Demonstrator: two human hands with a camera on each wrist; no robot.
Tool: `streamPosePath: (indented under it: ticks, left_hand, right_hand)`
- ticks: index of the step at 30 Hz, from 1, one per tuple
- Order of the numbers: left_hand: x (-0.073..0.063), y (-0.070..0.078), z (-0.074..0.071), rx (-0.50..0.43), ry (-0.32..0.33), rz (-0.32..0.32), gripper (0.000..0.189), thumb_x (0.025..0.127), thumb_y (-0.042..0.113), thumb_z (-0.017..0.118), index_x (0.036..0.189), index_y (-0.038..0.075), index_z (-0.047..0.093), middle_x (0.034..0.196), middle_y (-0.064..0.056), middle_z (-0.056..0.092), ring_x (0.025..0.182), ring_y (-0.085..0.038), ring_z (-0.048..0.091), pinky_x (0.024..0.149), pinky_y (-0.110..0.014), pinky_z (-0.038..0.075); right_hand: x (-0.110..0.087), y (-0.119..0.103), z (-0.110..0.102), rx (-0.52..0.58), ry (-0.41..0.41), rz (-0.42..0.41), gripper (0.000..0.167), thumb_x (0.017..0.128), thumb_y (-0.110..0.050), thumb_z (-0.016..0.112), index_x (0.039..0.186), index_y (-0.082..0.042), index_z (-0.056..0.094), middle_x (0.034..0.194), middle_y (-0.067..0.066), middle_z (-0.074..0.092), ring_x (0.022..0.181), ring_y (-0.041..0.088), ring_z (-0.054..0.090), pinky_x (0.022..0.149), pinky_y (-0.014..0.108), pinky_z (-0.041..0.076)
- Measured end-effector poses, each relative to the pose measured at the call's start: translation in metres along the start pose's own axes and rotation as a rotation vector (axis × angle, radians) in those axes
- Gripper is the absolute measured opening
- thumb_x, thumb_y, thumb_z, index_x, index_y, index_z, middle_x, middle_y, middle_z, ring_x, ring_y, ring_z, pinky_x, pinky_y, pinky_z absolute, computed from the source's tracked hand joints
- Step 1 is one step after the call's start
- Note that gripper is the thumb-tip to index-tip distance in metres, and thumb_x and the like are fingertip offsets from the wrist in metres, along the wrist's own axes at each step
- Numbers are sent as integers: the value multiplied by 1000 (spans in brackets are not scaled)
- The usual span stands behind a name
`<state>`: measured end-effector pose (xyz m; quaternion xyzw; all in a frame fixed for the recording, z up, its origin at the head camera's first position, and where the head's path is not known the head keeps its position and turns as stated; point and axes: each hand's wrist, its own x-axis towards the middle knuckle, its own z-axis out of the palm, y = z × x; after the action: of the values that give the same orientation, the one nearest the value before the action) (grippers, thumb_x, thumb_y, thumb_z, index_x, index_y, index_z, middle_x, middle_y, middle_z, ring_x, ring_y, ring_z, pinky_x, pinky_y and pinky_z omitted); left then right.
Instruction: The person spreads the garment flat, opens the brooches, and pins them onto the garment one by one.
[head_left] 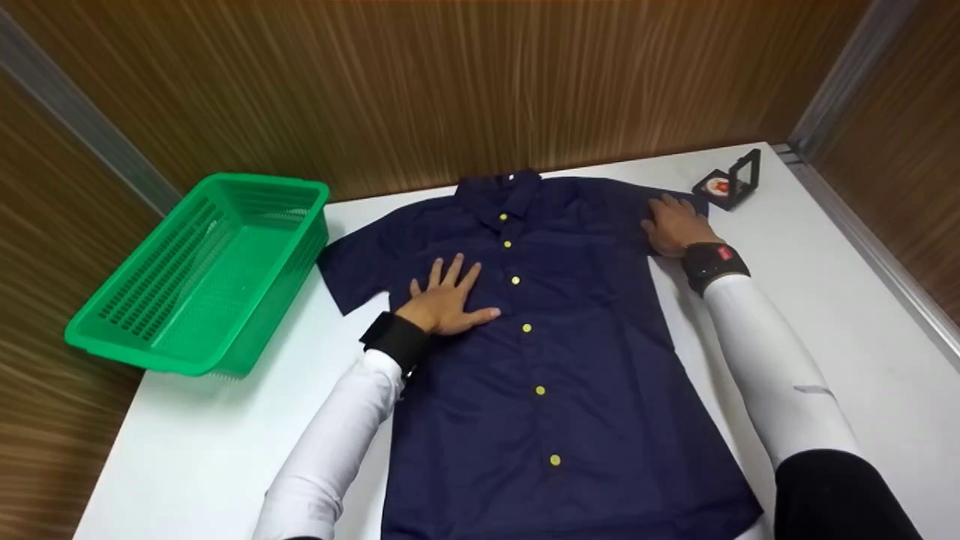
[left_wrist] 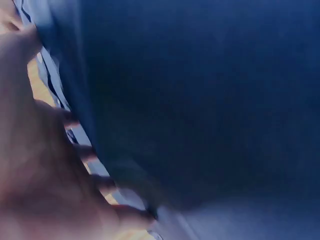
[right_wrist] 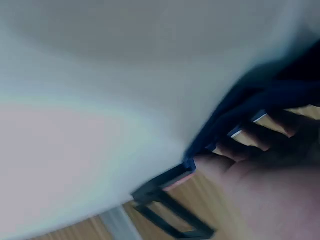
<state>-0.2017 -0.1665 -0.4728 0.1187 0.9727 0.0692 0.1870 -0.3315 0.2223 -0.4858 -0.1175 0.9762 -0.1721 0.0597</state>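
A dark navy short-sleeved shirt [head_left: 480, 405] with yellow buttons lies spread front up on the white table, its collar [head_left: 499, 196] toward the back wall. My left hand [head_left: 448, 304] rests on the shirt's chest, left of the button row, fingers straight and spread. At the right sleeve, my right hand [head_left: 673, 223] lies with its fingers on the cloth. In the right wrist view, the fingertips [right_wrist: 210, 162] are at the sleeve's edge. The left wrist view shows the fingers [left_wrist: 132, 216] along the navy cloth.
A green plastic basket [head_left: 281, 289] stands at the table's left. A small black hinged case [head_left: 742, 180], lid up with a round red-and-white item inside, sits just beyond the right sleeve. Wood-grain panels [head_left: 375, 82] border the white table [head_left: 847, 300].
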Motion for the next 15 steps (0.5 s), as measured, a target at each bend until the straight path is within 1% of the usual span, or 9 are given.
streamPosePath:
  ticks: [2, 5, 8, 11, 13, 15]
  left_hand:
    - [-2, -7, 3, -2, -10, -17, 95, 96, 76, 43, 168, 26, 5, 176, -9, -7, 162, -42, -6, 121, -76, 12]
    - [-4, -15, 7, -10, -20, -27, 96, 96, 78, 41, 168, 27, 3, 176, -8, -8, 162, -41, -8, 122, -76, 11]
    - [-7, -21, 10, -22, -24, -29, 96, 96, 79, 40, 168, 27, 2, 176, -7, -10, 162, -40, -10, 122, -76, 9]
    - [-10, -27, 12, -32, -25, -31, 96, 96, 78, 41, 168, 28, 2, 176, -6, -10, 162, -40, -10, 122, -76, 8]
    - [-12, -29, 13, -35, -26, -34, 96, 96, 78, 41, 168, 28, 2, 176, -6, -10, 162, -40, -11, 122, -76, 8]
    - [-13, -32, 14, -35, -28, -36, 96, 96, 78, 41, 168, 28, 2, 176, -6, -11, 162, -40, -11, 122, -76, 7]
  right_hand:
    - [1, 6, -1, 16, 1, -41, 58, 107, -22, 43, 152, 13, 33, 158, 40, 28, 148, 60, 24, 121, 71, 22]
    - [5, 4, 0, 48, 55, -92, 55, 105, -18, 46, 148, 16, 37, 152, 42, 35, 144, 60, 30, 123, 66, 22]
    - [9, 0, 0, 32, 106, -115, 51, 104, -15, 46, 144, 17, 42, 147, 43, 39, 141, 61, 33, 122, 65, 23]
    - [11, 2, 0, -9, 118, -101, 51, 104, -17, 46, 141, 18, 43, 145, 45, 39, 140, 63, 32, 122, 66, 24]
    - [11, 6, 0, -24, 96, -69, 54, 106, -21, 44, 142, 20, 41, 145, 46, 36, 141, 63, 30, 121, 67, 24]
    - [8, 12, 1, -20, 60, -20, 62, 107, -29, 42, 146, 19, 35, 151, 47, 27, 144, 65, 24, 121, 69, 22]
